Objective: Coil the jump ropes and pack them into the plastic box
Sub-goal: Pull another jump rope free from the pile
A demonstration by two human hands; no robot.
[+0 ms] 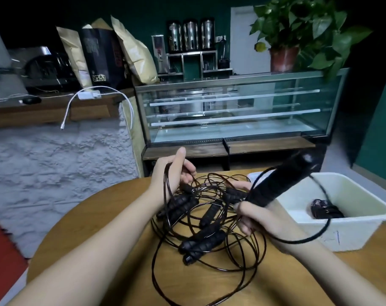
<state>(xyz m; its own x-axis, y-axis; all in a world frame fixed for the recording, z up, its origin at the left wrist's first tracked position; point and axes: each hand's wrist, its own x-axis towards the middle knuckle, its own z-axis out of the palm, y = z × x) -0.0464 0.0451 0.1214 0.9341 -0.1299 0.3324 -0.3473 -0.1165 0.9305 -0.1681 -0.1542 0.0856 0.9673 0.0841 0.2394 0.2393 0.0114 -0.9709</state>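
A tangle of thin dark jump ropes (209, 246) with several black handles lies on the round wooden table (121, 228). My left hand (174, 171) is raised over the pile's far left side, with loops of rope hanging round it and the fingers curled on the strands. My right hand (253, 215) grips the lower end of a black handle (282, 184) that points up and to the right, blurred. Its rope loops out over the white plastic box (353, 230) at the right. One coiled rope (324, 209) lies inside the box.
The box stands at the table's right edge. Beyond the table are a glass display case (231, 111), a rough white counter wall (55, 164) at left with a hanging white cable (99, 93), and a potted plant (298, 36).
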